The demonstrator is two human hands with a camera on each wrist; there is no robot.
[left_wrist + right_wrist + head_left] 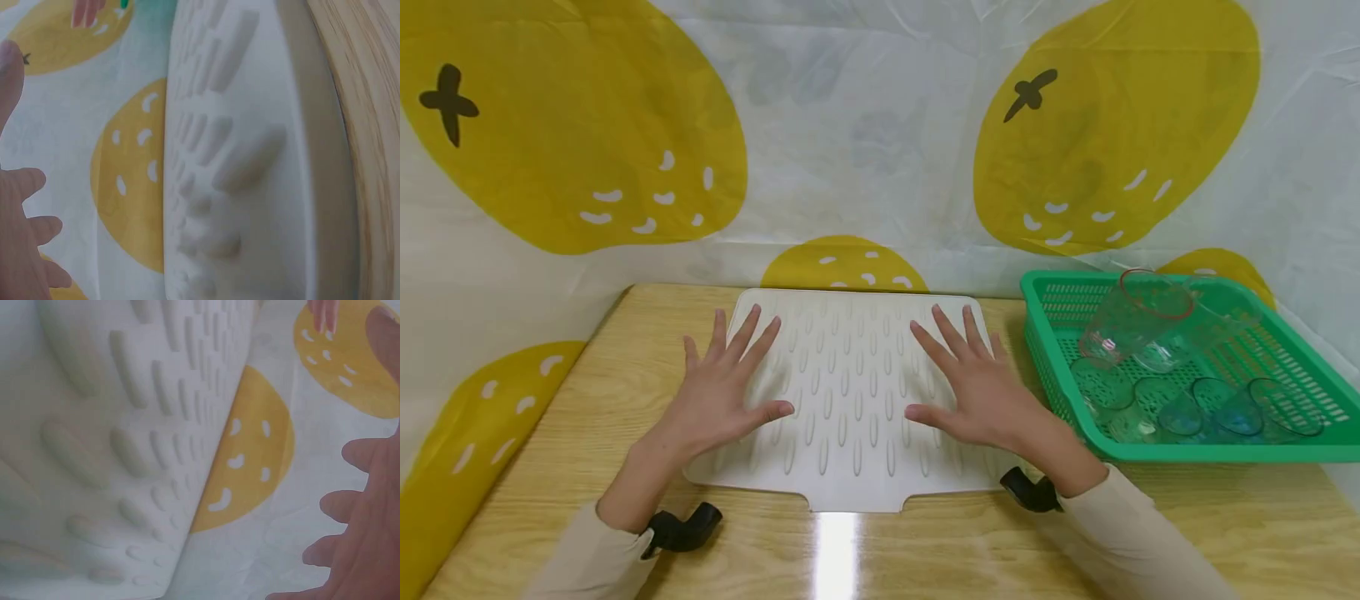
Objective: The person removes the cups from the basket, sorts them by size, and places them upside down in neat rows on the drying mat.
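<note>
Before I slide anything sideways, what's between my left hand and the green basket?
In the head view, your right hand and much of the white ridged board lie between your left hand and the green basket, plus a strip of table.

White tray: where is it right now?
In the head view, the tray lies at centre on the table, beneath the spread left hand and right hand, just left of the green basket.
</note>
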